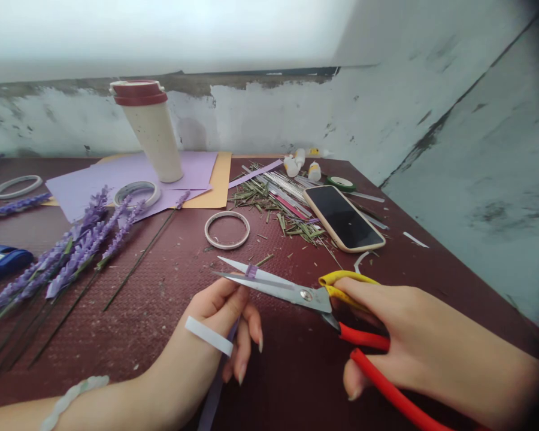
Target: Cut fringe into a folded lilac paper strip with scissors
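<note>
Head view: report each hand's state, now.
Left hand: holding a purple strip, thumb and finger pinched, other fingers loosely curled.
Right hand: holding the scissors by the handles, blades apart.

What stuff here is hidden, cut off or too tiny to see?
- Head view: long purple paper strip, partly behind the left hand, cut off by the bottom edge.
- Head view: blue, rounded object, cut off by the left edge.
- Head view: small white plastic bottles, any writing too small to read.

Peeling white wall (pixel 265 120), maroon table (pixel 175 266)
</note>
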### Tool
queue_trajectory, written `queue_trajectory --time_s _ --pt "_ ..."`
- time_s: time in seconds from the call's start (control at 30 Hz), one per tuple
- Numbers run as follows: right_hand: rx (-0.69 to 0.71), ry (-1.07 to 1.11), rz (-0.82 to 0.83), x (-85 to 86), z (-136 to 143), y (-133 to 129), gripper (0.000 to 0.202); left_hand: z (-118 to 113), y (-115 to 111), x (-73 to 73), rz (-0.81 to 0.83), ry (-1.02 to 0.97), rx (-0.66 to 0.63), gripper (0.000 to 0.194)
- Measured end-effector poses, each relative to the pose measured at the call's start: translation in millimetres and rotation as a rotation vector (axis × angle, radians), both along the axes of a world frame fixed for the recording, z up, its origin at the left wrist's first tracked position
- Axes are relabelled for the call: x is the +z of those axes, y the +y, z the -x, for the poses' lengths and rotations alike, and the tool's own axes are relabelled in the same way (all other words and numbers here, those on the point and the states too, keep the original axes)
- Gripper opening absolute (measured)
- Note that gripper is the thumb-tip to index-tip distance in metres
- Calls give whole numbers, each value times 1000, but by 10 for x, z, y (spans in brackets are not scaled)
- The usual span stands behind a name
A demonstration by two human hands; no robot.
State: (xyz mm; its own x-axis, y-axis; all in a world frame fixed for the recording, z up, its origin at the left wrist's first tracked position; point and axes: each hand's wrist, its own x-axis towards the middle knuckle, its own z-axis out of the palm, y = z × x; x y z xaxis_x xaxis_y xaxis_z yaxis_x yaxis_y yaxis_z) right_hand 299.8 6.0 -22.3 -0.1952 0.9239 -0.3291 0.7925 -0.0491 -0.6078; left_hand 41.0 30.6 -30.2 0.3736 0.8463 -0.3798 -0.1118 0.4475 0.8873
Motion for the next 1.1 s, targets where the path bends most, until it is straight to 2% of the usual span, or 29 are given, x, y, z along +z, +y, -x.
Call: queue_trajectory --time_s 0.3,0.5,0.7,0.93,1.1 --pt "45 -44 -110 27 18 39 33 -6 7 -23 -7 -9 -6 47" --pt "31 20 -1 61 -7 35 38 0 -8 -23 -3 8 -19 49" --pt "75 -158 -270 3 -56 -3 49 -3 1 5 17 -25 40 44" --pt "44 -120 -195 75 57 35 43 3 6 -4 15 -35 63 39" --pt "26 -114 -208 34 70 -9 44 -5 2 -6 5 -28 10 42"
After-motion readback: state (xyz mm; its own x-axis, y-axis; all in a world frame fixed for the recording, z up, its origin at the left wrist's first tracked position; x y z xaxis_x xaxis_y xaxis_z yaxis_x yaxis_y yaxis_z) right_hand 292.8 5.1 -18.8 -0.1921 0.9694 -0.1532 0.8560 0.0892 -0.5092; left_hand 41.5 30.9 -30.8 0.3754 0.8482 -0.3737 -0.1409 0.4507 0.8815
